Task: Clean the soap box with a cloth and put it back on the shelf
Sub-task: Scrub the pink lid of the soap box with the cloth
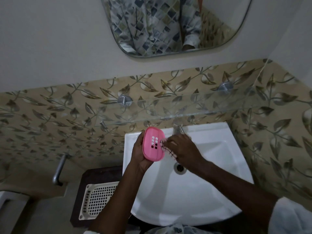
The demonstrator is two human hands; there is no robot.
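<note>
- A pink soap box [152,150] is gripped by the left hand [139,155] above a white sink [211,132].
- A checked cloth [167,150] is pinched in the right hand [183,150], against the box's edge.

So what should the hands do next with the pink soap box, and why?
Probably wipe the cloth across the slotted face of the soap box. The left hand grips it over the sink, and the right hand pinches the cloth right at its edge. It is not yet on the glass shelf, so wiping likely comes first.
</note>
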